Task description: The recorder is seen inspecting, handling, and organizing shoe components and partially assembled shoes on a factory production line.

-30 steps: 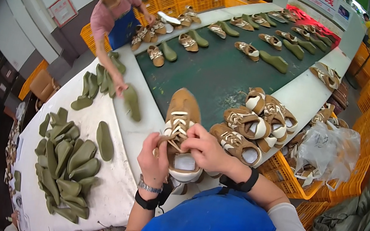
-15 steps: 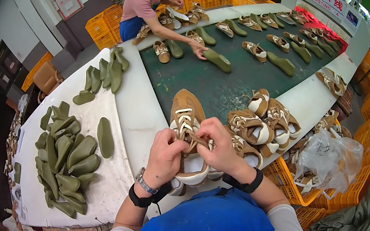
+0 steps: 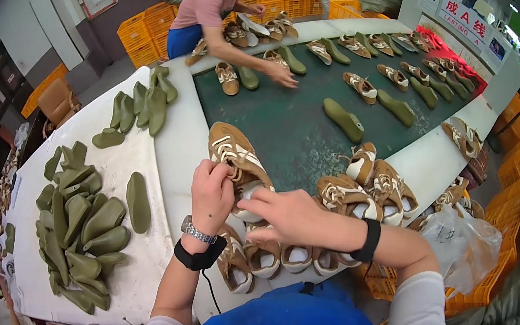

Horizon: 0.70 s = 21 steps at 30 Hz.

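A brown and white lace-up sneaker [image 3: 229, 144] stands in front of me, its toe pointing away and slightly left. My left hand [image 3: 212, 192] is closed on its collar by the laces and tongue. At the heel, the thumb and fingers of my right hand [image 3: 285, 217] close around the white back part; some fingertips are hidden. Just below my hands, several similar sneakers [image 3: 235, 263] stand in a row with pale insides showing. More sneakers [image 3: 346, 192] are heaped to the right of my right hand. A green shoe last [image 3: 343, 120] lies alone on the green belt ahead.
A pile of green shoe lasts [image 3: 86, 224] covers part of the white table [image 3: 146, 273] at left. Across the belt [image 3: 241, 109], a co-worker in pink [image 3: 205, 10] reaches over it. Orange crates [image 3: 496, 245] and a clear plastic bag [image 3: 462, 246] stand at right.
My right hand has gone from the laces to the heel, and the sneaker has shifted left. The co-worker's hand has let go of the last, which now lies nearer me and farther right.
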### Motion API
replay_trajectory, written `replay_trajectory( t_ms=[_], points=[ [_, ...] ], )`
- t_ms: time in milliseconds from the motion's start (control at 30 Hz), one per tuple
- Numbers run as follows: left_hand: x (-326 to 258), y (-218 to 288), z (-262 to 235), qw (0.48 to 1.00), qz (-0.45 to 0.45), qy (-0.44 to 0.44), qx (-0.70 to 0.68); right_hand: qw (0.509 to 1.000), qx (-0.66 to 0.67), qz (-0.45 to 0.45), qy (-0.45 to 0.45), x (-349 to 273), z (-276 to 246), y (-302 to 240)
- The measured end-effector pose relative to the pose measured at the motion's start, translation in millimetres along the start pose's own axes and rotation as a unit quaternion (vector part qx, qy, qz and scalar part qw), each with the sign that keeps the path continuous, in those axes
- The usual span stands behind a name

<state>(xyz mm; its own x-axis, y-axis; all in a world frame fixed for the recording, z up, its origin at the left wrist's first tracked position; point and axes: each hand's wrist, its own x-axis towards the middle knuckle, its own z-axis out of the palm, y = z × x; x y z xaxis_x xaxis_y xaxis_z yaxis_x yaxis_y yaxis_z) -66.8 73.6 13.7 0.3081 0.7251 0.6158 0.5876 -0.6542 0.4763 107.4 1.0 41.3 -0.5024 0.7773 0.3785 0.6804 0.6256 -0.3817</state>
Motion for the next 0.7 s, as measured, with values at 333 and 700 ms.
replay_trajectory(
  t_ms=[333, 700],
  points=[
    [-65.3, -266.3, -51.8, 0.953, -0.162, -0.086, 0.241, 0.935, -0.091, 0.268, -0.213, 29.0, 0.0, 297.6],
    [-160.7, -392.7, -94.6, 0.846, -0.532, -0.037, 0.005, 0.865, -0.063, 0.496, -0.035, 28.8, 81.6, 452.8]
  ],
)
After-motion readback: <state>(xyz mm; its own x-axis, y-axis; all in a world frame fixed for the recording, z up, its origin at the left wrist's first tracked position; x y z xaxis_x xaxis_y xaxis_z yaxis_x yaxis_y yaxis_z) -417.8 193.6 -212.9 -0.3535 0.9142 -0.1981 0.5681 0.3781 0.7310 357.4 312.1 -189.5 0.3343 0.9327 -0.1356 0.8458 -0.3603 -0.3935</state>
